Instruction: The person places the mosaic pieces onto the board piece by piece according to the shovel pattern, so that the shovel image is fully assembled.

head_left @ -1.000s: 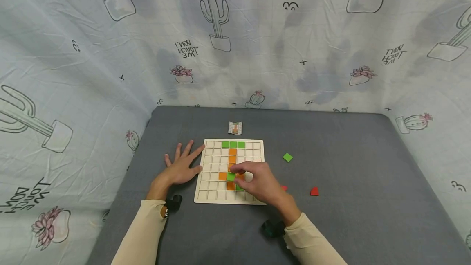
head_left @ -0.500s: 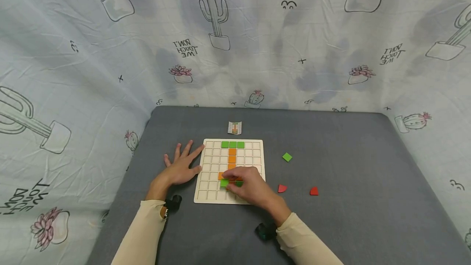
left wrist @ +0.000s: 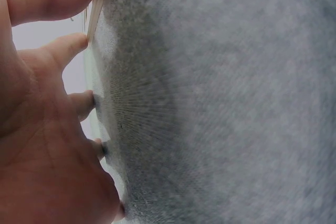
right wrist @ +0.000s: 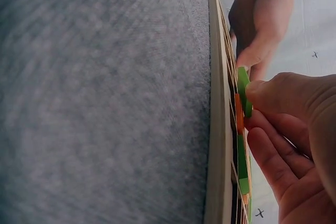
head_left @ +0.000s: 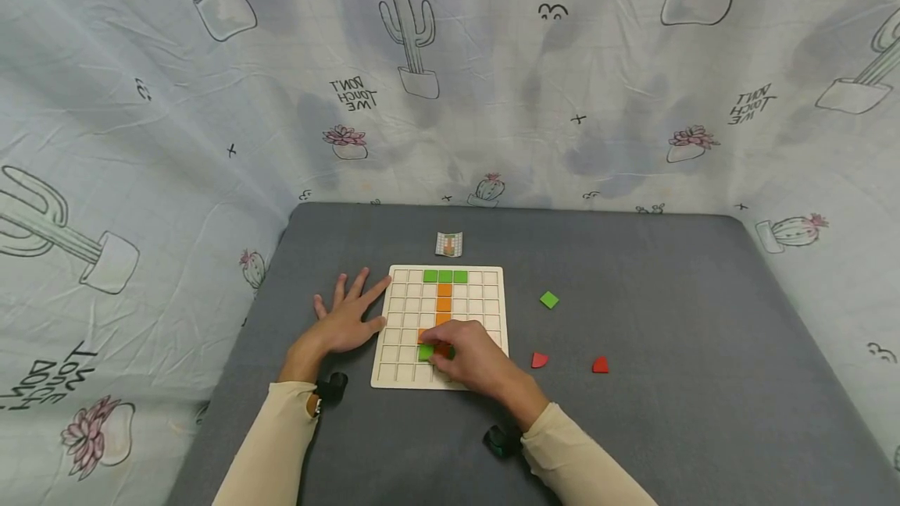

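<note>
A wooden grid board [head_left: 402,365] lies on the grey table. Green tiles [head_left: 445,276] form a short row near its top, with a column of orange tiles [head_left: 444,304] running down below them. My right hand [head_left: 473,354] pinches a square green tile [right wrist: 243,85] between thumb and fingers, low on the board, left of an orange tile [right wrist: 239,113]. In the right wrist view the pinched tile stands slightly tilted over the grid. Palm down, my left hand [head_left: 344,325] has its fingers spread, thumb and index tip touching the board's left edge [left wrist: 98,11].
Right of the board lie a loose green tile [head_left: 549,300] and two red pieces [head_left: 539,360], each with a rounded side. A small printed pattern card [head_left: 449,244] lies behind the board. Patterned cloth [head_left: 506,100] hangs around the table.
My right hand has moved left and toward me over the board with the green tile, now in a lower cell region beside the orange tile. The left hand has not moved.
</note>
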The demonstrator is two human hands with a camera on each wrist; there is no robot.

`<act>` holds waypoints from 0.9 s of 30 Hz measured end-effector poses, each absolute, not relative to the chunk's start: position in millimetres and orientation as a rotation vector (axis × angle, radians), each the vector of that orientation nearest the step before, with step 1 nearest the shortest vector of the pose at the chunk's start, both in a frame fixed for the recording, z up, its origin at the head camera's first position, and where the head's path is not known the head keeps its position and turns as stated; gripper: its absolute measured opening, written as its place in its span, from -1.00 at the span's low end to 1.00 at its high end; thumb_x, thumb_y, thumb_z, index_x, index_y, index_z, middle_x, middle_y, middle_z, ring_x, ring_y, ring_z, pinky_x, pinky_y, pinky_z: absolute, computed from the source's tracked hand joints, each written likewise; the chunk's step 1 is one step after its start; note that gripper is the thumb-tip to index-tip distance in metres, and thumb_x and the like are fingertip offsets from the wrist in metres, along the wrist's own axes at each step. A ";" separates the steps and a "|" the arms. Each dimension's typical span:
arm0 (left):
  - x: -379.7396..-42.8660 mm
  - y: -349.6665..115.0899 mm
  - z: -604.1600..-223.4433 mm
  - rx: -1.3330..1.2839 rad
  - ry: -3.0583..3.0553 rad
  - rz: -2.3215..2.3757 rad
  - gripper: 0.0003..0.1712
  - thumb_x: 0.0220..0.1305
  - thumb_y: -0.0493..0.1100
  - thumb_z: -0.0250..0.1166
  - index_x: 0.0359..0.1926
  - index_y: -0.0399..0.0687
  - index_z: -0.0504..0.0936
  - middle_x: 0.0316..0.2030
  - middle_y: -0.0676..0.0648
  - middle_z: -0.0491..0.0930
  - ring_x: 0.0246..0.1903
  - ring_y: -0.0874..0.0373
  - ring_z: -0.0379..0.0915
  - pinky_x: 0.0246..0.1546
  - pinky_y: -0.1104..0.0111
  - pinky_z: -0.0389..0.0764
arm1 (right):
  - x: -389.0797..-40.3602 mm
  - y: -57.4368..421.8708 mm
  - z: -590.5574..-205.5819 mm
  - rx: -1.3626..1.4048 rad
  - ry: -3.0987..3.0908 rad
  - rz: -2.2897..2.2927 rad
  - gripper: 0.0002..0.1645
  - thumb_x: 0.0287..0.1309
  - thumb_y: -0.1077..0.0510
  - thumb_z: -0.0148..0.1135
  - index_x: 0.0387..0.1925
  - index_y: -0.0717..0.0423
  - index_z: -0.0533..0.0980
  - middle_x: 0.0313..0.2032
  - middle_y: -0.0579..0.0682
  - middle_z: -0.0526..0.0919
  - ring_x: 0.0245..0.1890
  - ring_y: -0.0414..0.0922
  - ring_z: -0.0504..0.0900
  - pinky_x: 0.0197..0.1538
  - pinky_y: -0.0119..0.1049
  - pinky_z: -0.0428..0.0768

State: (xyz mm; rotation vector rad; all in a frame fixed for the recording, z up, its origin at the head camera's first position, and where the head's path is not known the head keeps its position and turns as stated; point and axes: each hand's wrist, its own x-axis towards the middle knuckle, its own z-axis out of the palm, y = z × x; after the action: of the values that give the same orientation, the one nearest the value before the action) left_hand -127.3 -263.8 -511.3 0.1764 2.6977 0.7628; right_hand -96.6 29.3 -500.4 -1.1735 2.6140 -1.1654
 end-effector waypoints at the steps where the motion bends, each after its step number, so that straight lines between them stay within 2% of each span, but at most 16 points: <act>1: -127.6 -263.8 -511.2 0.176 2.696 0.760 -0.12 0.61 0.07 0.18 0.80 0.32 0.04 0.79 -0.28 -0.29 0.71 -0.49 -0.69 0.38 -0.65 -0.68 | -96.6 28.8 -500.2 -1.174 2.621 -1.148 -0.66 0.27 0.30 0.56 0.07 0.10 0.80 -0.09 -0.05 0.87 -0.23 -0.24 0.70 -0.04 -0.35 0.73; 10: -128.6 -263.1 -507.0 0.168 2.682 0.751 -0.11 0.59 0.07 0.19 0.80 0.33 0.04 0.79 -0.28 -0.29 0.71 -0.50 -0.69 0.38 -0.66 -0.67 | -96.3 24.5 -496.4 -1.231 2.671 -0.978 -0.66 0.29 0.26 0.56 0.09 0.09 0.79 -0.04 -0.09 0.87 -0.18 -0.21 0.70 0.03 -0.31 0.73; 21: -127.3 -258.4 -493.2 0.171 2.686 0.742 -0.12 0.57 0.09 0.24 0.78 0.34 0.12 0.79 -0.28 -0.22 0.70 -0.56 -0.58 0.39 -0.70 -0.55 | -96.7 22.3 -495.2 -1.297 2.687 -0.899 -0.66 0.30 0.21 0.59 0.09 0.07 0.79 -0.06 -0.10 0.86 -0.21 -0.23 0.68 -0.01 -0.35 0.71; 27: -128.0 -250.9 -480.7 0.124 2.691 0.625 -0.12 0.55 0.03 0.27 0.77 0.26 0.15 0.77 -0.32 -0.16 0.71 -0.57 -0.46 0.42 -0.72 -0.38 | -98.2 27.6 -494.6 -1.270 2.675 -0.959 -0.65 0.29 0.24 0.57 0.10 0.06 0.80 -0.05 -0.10 0.86 -0.19 -0.22 0.69 0.02 -0.31 0.72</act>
State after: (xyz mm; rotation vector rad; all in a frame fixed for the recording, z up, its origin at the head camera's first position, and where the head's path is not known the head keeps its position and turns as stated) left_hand -128.0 -250.9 -480.7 0.1239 2.6910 0.6253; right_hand -98.2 27.6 -494.6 -1.2700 2.6753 -0.9587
